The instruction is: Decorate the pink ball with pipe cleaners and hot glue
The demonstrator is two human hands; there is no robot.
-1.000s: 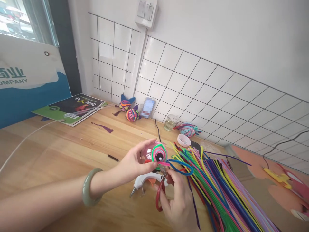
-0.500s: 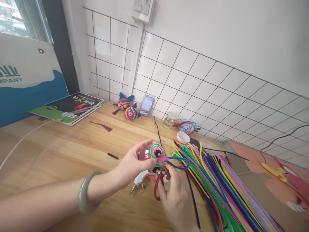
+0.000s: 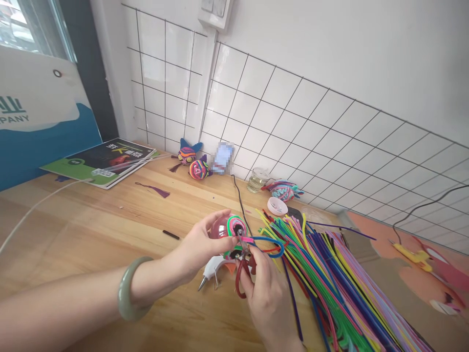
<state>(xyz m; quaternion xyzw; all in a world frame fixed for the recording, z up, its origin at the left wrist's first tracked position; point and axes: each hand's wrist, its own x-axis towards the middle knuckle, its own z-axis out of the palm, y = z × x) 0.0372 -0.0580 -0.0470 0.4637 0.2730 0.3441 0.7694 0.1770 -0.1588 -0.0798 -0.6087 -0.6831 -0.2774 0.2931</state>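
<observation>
The left grip [image 3: 200, 239] pinches a pink ball [image 3: 220, 228], the right grip [image 3: 266, 288] red-handled scissors [image 3: 239, 283] apparently touching a pink-blue strip [image 3: 269, 238].

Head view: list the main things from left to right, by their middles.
Black-and-green printed booklet, purple thread tassel, left hand, red-handled metal scissors, right hand, multicoloured bundle of fuzzy pipe cleaners, yellow plastic tool.

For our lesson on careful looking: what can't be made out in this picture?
Head view:
Phone screen: blurred by pixelation.
Pink ball: part covered by left hand.
White glue gun: rear hidden behind red-handled scissors and right hand.
Board: lettering's start cut off by left edge.
Pink dish: contents too small to identify.
</observation>
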